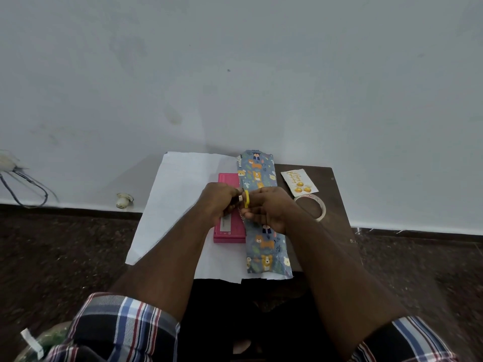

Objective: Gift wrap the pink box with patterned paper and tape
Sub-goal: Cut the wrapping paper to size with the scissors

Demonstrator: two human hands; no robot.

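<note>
The pink box (228, 234) lies on the white underside of the wrapping paper (183, 184), which is spread over a small dark table. The paper's patterned side (265, 246), blue with animal prints, is folded over along the box's right edge. Both hands meet just above the box. My right hand (273, 211) grips a small yellow ring (246, 199), apparently a tape roll. My left hand (218, 202) has curled fingers and pinches a small white bit right beside the ring. The hands hide the middle of the box.
A larger roll of clear tape (321, 209) and a small card with gold balloons (299, 182) lie on the dark table (337, 231) to the right. The wall stands directly behind. Cables (23, 189) and a small pale object (125, 199) are on the floor at left.
</note>
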